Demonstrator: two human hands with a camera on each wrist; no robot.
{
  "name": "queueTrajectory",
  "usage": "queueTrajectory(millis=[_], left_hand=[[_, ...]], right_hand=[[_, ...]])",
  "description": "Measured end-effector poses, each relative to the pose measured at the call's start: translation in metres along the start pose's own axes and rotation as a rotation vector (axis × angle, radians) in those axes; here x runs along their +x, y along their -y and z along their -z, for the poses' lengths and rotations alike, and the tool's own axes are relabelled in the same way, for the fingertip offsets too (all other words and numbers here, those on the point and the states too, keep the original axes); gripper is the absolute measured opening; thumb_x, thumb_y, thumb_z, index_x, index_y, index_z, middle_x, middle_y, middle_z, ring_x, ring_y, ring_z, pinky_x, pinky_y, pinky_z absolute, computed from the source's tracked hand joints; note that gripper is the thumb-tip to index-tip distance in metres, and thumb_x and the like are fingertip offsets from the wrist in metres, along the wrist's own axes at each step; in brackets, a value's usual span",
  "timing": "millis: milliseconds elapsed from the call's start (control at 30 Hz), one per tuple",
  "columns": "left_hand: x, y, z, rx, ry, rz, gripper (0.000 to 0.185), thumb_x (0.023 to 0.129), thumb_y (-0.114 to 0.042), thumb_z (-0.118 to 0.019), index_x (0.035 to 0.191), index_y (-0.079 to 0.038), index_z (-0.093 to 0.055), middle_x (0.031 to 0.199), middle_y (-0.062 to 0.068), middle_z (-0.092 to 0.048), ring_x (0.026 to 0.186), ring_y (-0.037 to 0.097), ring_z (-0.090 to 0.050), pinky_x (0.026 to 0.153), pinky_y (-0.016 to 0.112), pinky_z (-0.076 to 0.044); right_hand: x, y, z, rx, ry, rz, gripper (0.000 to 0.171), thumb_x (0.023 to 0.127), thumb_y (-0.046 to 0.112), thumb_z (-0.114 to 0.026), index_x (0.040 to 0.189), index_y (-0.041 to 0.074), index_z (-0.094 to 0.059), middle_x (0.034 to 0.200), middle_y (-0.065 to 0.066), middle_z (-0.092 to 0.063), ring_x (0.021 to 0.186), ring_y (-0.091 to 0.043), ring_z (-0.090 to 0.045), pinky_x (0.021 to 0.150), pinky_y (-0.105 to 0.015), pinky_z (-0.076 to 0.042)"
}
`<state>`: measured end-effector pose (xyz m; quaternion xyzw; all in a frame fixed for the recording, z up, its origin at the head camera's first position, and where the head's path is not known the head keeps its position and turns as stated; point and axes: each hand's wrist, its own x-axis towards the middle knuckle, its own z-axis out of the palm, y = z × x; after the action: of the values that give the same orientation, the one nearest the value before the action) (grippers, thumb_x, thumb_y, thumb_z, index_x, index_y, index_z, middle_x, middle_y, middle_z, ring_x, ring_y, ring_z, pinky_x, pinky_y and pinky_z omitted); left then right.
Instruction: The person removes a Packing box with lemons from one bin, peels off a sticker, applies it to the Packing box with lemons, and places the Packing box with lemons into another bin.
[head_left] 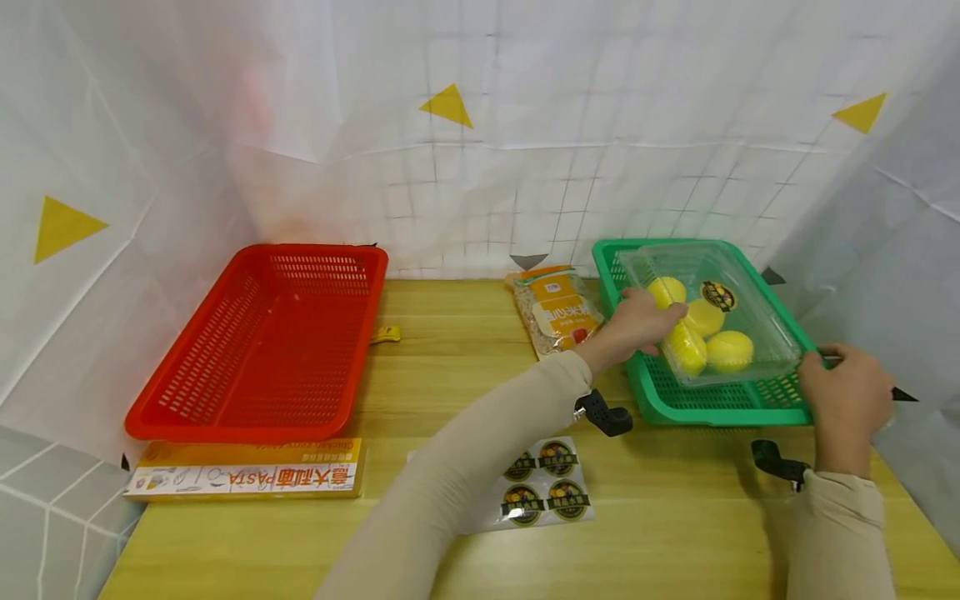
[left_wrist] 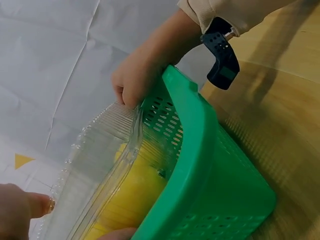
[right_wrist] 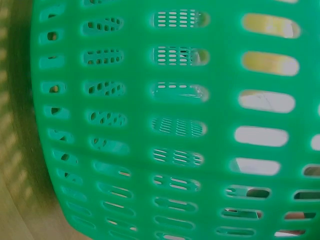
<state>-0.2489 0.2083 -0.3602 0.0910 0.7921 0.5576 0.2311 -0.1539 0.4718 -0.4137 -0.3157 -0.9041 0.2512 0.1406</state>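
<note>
A red basket [head_left: 258,346] of perforated plastic sits at the tabletop's [head_left: 675,533] left rear, a flat pasta box [head_left: 243,479] along its near side. Near the front edge lies a glossy sticker sheet [head_left: 543,492]; toward the back edge lies a crinkly grain bag [head_left: 557,310].

At the right rear, the green basket [head_left: 712,404] carries a clear clamshell [head_left: 757,321] of round yellow fruit [head_left: 729,350], tilted across the basket with its near end raised. The left hand [head_left: 637,321] rests on the clamshell's left side, fingers curled over its edge. The right hand [head_left: 843,396] pinches the clamshell's near right corner at the basket rim.

The thin ribbed shell probably flexes and slips; the fruit gives it moderate weight and may roll. Supporting both ends looks safest.
</note>
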Motion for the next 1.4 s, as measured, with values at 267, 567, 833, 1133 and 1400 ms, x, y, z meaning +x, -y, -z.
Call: queueTrajectory(millis=[267,567,833,1133,1400], left_hand=[[0.002,0.004,-0.006,0.044,0.021,-0.063,0.091,0.107,-0.035,-0.058,0.163,0.002,0.005,0.046,0.002,-0.041,0.041,0.025,-0.051,0.063,0.034,-0.059],[0.008,0.006,-0.005,0.031,0.039,-0.064,0.084,0.109,-0.032,-0.053,0.162,0.006,0.000,0.050,0.006,-0.046,0.059,0.029,-0.069,0.065,0.036,-0.059],[0.011,0.002,-0.011,0.137,0.037,-0.036,0.085,0.110,-0.032,-0.053,0.162,0.006,0.003,0.047,0.004,-0.045,0.062,0.032,-0.070,0.054,0.032,-0.056],[0.012,0.001,-0.016,0.156,0.014,-0.002,0.084,0.110,-0.031,-0.053,0.164,0.001,0.003,0.051,0.007,-0.051,0.053,0.026,-0.067,0.062,0.035,-0.060],[0.015,-0.002,-0.019,0.195,0.005,0.029,0.083,0.110,-0.030,-0.053,0.165,-0.002,0.002,0.050,0.005,-0.049,0.062,0.028,-0.071,0.058,0.033,-0.059]], right_hand=[[-0.002,0.000,0.001,0.007,0.006,0.000,0.056,0.102,0.024,-0.037,0.147,-0.006,-0.052,0.133,-0.034,-0.056,0.110,-0.058,-0.049,0.066,-0.065,-0.042],[-0.003,0.003,0.001,0.001,0.009,0.001,0.058,0.104,0.029,-0.037,0.147,-0.007,-0.052,0.134,-0.035,-0.055,0.112,-0.058,-0.048,0.070,-0.068,-0.042],[0.002,0.000,0.000,0.012,0.014,0.019,0.072,0.107,0.049,-0.030,0.147,-0.008,-0.051,0.137,-0.036,-0.053,0.124,-0.061,-0.043,0.085,-0.076,-0.037],[0.000,0.000,0.000,0.009,0.021,0.010,0.078,0.107,0.054,-0.027,0.147,-0.009,-0.049,0.139,-0.037,-0.051,0.126,-0.062,-0.041,0.089,-0.077,-0.036],[-0.002,0.001,0.001,0.021,0.008,0.007,0.079,0.107,0.055,-0.027,0.145,-0.010,-0.051,0.137,-0.037,-0.052,0.124,-0.062,-0.042,0.089,-0.077,-0.036]])
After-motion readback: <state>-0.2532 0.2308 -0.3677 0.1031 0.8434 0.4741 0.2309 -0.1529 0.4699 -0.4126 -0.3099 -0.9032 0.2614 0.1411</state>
